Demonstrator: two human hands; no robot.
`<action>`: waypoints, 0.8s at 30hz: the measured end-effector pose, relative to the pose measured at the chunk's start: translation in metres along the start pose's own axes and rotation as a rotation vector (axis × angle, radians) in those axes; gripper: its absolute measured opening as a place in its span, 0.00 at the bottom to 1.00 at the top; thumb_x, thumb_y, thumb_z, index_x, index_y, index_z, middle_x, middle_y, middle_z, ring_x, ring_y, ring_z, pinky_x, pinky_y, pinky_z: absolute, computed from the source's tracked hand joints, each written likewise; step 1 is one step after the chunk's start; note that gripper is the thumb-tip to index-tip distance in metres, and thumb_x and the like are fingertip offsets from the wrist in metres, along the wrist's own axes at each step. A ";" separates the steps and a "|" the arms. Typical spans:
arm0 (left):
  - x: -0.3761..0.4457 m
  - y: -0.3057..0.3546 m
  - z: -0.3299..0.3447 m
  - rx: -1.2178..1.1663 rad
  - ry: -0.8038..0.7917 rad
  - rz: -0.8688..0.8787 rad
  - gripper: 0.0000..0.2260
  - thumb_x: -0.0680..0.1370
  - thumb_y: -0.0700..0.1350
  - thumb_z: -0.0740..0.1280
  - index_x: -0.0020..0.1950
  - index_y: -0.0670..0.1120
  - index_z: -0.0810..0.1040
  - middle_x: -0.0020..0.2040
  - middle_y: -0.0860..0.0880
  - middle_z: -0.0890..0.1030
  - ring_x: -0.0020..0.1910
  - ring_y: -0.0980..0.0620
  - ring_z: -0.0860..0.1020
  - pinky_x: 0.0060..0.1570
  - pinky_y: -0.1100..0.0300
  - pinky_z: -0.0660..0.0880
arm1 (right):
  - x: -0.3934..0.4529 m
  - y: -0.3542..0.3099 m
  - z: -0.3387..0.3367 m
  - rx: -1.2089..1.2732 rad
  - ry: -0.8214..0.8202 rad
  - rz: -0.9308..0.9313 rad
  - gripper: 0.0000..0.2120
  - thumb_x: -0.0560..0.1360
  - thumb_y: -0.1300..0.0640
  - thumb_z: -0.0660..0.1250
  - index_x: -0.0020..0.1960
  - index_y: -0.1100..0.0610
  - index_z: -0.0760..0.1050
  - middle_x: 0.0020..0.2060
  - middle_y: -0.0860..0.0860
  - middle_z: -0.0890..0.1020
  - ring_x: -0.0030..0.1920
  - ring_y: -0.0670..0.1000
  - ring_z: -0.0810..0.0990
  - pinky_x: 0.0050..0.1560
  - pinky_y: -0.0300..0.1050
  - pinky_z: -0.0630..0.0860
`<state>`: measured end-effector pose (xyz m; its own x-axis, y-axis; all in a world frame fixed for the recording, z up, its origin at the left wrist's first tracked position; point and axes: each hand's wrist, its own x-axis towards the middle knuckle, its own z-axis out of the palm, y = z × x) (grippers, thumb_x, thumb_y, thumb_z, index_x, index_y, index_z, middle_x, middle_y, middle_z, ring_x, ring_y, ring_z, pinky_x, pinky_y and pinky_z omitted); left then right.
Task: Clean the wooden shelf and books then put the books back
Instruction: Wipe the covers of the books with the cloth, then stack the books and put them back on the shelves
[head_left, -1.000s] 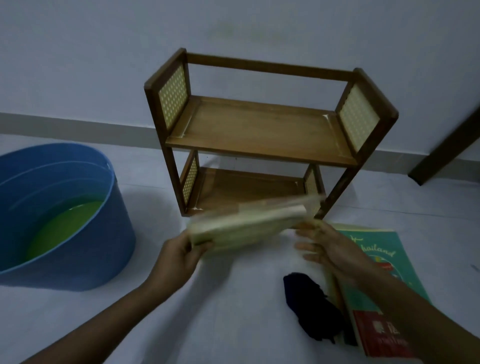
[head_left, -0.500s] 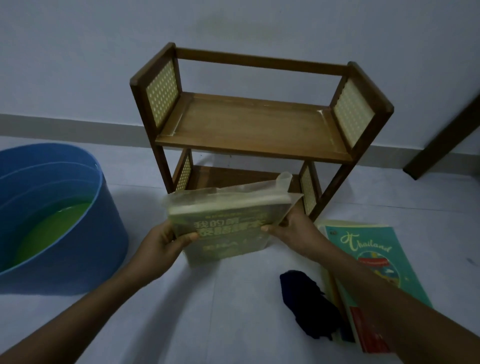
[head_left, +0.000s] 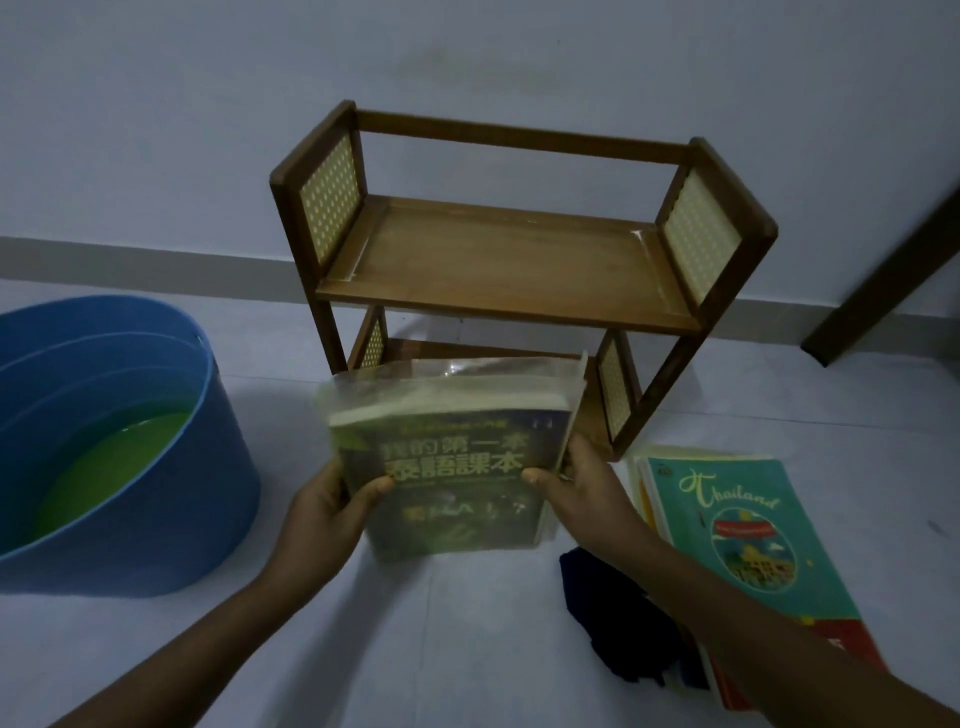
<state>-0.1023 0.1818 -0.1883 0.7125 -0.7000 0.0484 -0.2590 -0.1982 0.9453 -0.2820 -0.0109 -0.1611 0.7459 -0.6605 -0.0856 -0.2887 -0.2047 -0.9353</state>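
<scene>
while the left hand (head_left: 332, 512) and right hand (head_left: 582, 486) pinch the plastic-covered book (head_left: 447, 457) upright before the wooden shelf (head_left: 498, 260), its slick loose cover could slip, dropping it toward the blue tub (head_left: 156, 519).

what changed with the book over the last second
The green book in its clear cover was turned from flat and edge-on to upright, front cover facing the camera. The right hand, open beside it a second ago, now grips its right edge; the left hand kept hold. The shelf, blue tub, dark cloth and Thailand book look unmoved.
</scene>
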 end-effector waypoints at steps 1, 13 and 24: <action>0.002 0.004 -0.001 0.019 0.021 0.006 0.09 0.75 0.48 0.69 0.50 0.63 0.78 0.46 0.70 0.82 0.49 0.68 0.80 0.42 0.72 0.77 | 0.000 -0.004 -0.002 0.005 0.022 -0.041 0.16 0.77 0.65 0.65 0.56 0.45 0.70 0.51 0.39 0.78 0.49 0.32 0.78 0.44 0.25 0.73; -0.002 -0.030 0.022 0.213 -0.183 -0.479 0.08 0.79 0.46 0.67 0.53 0.43 0.75 0.50 0.45 0.83 0.47 0.46 0.82 0.45 0.49 0.81 | -0.007 0.065 0.024 -0.170 -0.106 0.254 0.13 0.75 0.61 0.64 0.59 0.55 0.72 0.52 0.50 0.82 0.51 0.48 0.82 0.53 0.52 0.81; 0.006 -0.036 0.050 0.777 -0.499 -0.392 0.24 0.74 0.52 0.69 0.64 0.43 0.66 0.61 0.40 0.75 0.56 0.41 0.77 0.51 0.53 0.76 | -0.016 0.040 0.010 -0.195 -0.274 0.280 0.22 0.78 0.61 0.64 0.70 0.55 0.64 0.60 0.46 0.72 0.61 0.45 0.71 0.62 0.39 0.69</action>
<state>-0.1214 0.1502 -0.2378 0.5302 -0.6615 -0.5304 -0.5455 -0.7451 0.3838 -0.2995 -0.0011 -0.2010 0.7467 -0.4994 -0.4393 -0.5909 -0.1949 -0.7829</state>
